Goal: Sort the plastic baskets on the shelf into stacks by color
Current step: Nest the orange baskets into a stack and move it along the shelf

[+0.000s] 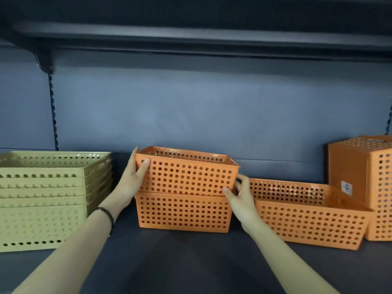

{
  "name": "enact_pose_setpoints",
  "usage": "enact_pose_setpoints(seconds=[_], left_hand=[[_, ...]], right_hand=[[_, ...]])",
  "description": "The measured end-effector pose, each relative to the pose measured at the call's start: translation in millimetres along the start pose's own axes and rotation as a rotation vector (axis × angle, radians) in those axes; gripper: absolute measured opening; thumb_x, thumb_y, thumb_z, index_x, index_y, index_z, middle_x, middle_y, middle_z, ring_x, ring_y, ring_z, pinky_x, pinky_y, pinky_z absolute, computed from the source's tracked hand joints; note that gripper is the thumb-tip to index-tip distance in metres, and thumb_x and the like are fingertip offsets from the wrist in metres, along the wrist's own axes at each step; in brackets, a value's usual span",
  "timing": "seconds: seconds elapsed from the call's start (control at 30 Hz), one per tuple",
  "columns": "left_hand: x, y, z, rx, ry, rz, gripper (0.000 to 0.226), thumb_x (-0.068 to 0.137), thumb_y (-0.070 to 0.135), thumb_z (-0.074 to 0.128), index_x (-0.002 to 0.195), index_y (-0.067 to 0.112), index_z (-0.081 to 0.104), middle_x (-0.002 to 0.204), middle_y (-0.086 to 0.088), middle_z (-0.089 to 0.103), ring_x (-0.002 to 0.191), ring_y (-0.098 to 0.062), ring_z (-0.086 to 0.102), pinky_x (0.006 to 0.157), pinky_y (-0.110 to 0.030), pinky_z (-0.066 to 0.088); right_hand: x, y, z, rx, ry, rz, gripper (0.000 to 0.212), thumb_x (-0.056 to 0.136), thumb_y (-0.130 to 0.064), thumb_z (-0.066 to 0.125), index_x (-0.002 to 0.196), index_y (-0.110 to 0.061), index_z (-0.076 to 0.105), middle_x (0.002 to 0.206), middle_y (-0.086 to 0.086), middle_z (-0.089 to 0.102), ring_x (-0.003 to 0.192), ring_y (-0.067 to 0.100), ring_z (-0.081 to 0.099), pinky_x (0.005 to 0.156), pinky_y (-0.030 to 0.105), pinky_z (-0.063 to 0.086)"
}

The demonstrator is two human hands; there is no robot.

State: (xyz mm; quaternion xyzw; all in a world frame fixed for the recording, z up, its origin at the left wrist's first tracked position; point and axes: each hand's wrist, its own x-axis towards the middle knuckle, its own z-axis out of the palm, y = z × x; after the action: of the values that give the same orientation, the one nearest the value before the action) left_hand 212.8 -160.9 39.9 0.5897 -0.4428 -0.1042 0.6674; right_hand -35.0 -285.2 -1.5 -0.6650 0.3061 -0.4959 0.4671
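Observation:
An orange perforated basket [186, 172] sits partly nested in a second orange basket [183, 212] at the shelf's middle, tilted slightly. My left hand [132, 179] grips its left end, thumb on the front wall. My right hand [239, 198] holds its right end near the lower corner. To the left stands a stack of several olive-green baskets [42, 198]. A third orange basket [307, 217] rests to the right, and an upturned orange basket [364, 179] with a white label stands at the far right.
The dark shelf board [191, 262] stretches in front of the baskets. A blue back panel [191, 107] rises behind them, with a slotted upright [53, 111] at left. Another shelf [191, 39] hangs overhead.

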Motion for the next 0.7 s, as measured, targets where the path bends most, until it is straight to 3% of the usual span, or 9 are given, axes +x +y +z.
enact_pose_setpoints(seconds=[0.1, 0.13, 0.2, 0.27, 0.37, 0.43, 0.5, 0.57, 0.7], left_hand=[[-12.4, -11.9, -6.1, 0.050, -0.036, -0.022, 0.061, 0.097, 0.032, 0.049, 0.151, 0.024, 0.022, 0.129, 0.003, 0.054, 0.117, -0.011, 0.051, 0.098, -0.029, 0.037], [-14.6, -19.7, -10.3, 0.067, -0.033, -0.034, 0.061, 0.096, 0.033, 0.052, 0.150, 0.023, 0.025, 0.136, 0.000, 0.051, 0.122, -0.014, 0.049, 0.101, -0.031, 0.038], [-20.4, -34.6, -16.0, 0.125, -0.021, -0.064, 0.063, 0.091, 0.035, 0.060, 0.147, 0.024, 0.033, 0.152, -0.002, 0.037, 0.137, -0.017, 0.035, 0.112, -0.038, 0.030], [-30.0, -43.7, -16.3, 0.134, -0.024, -0.081, 0.061, 0.085, 0.033, 0.067, 0.140, 0.030, 0.040, 0.160, -0.001, 0.021, 0.145, -0.014, 0.019, 0.117, -0.039, 0.019], [-47.7, -45.4, -13.9, -0.027, -0.094, -0.132, 0.066, 0.080, 0.035, 0.072, 0.133, 0.041, 0.033, 0.143, 0.003, 0.043, 0.131, -0.012, 0.041, 0.103, -0.029, 0.039], [-55.9, -43.8, -14.3, -0.119, -0.133, -0.167, 0.087, 0.071, 0.047, 0.077, 0.139, 0.045, 0.023, 0.131, 0.011, 0.049, 0.122, -0.010, 0.050, 0.101, -0.033, 0.043], [-59.8, -43.8, -13.7, -0.139, -0.154, -0.179, 0.106, 0.066, 0.055, 0.077, 0.148, 0.044, 0.010, 0.131, 0.016, 0.046, 0.124, -0.010, 0.046, 0.105, -0.034, 0.037], [-64.3, -44.9, -12.1, -0.118, -0.144, -0.176, 0.106, 0.075, 0.048, 0.072, 0.151, 0.039, -0.001, 0.135, 0.014, 0.039, 0.126, -0.009, 0.039, 0.105, -0.032, 0.033], [-73.3, -50.0, -8.2, -0.093, -0.089, -0.176, 0.099, 0.076, 0.047, 0.070, 0.152, 0.034, 0.008, 0.136, 0.007, 0.046, 0.125, -0.014, 0.045, 0.105, -0.040, 0.039]], right_hand=[[-11.9, 2.6, 5.3, -0.059, 0.017, 0.029, 0.036, 0.096, -0.014, 0.056, 0.122, -0.024, 0.034, 0.119, -0.011, 0.048, 0.125, 0.017, 0.046, 0.097, 0.029, 0.036], [-15.8, 3.4, 8.1, -0.077, 0.045, 0.023, 0.041, 0.095, -0.015, 0.057, 0.128, -0.021, 0.033, 0.128, -0.008, 0.043, 0.132, 0.018, 0.039, 0.100, 0.027, 0.032], [-23.4, 3.4, 15.8, -0.106, 0.085, -0.012, 0.066, 0.093, -0.019, 0.059, 0.147, -0.018, 0.020, 0.156, 0.000, 0.015, 0.144, 0.016, 0.018, 0.108, 0.024, 0.020], [-31.7, 2.9, 23.4, -0.095, 0.057, -0.045, 0.082, 0.094, -0.020, 0.059, 0.154, -0.024, 0.003, 0.161, -0.006, -0.006, 0.148, 0.012, 0.005, 0.112, 0.026, 0.011], [-42.4, 5.8, 26.1, -0.079, 0.022, -0.081, 0.085, 0.094, -0.017, 0.058, 0.153, -0.032, -0.001, 0.160, -0.011, 0.001, 0.140, 0.003, 0.012, 0.109, 0.024, 0.013], [-48.9, 6.6, 23.0, -0.063, 0.011, -0.062, 0.083, 0.094, -0.017, 0.057, 0.152, -0.037, 0.001, 0.157, -0.013, 0.011, 0.141, 0.005, 0.018, 0.110, 0.027, 0.018], [-55.3, 7.3, 19.6, -0.013, -0.008, -0.020, 0.086, 0.095, -0.018, 0.057, 0.152, -0.041, -0.002, 0.147, -0.018, 0.019, 0.138, 0.005, 0.022, 0.113, 0.032, 0.022], [-61.4, 7.2, 17.0, 0.030, -0.021, 0.035, 0.091, 0.094, -0.021, 0.060, 0.152, -0.040, -0.008, 0.140, -0.018, 0.022, 0.133, 0.004, 0.024, 0.115, 0.036, 0.022], [-69.4, 8.3, 14.7, 0.016, -0.037, 0.086, 0.085, 0.093, -0.031, 0.062, 0.155, -0.035, 0.004, 0.154, -0.009, 0.033, 0.140, 0.014, 0.034, 0.116, 0.040, 0.028]])
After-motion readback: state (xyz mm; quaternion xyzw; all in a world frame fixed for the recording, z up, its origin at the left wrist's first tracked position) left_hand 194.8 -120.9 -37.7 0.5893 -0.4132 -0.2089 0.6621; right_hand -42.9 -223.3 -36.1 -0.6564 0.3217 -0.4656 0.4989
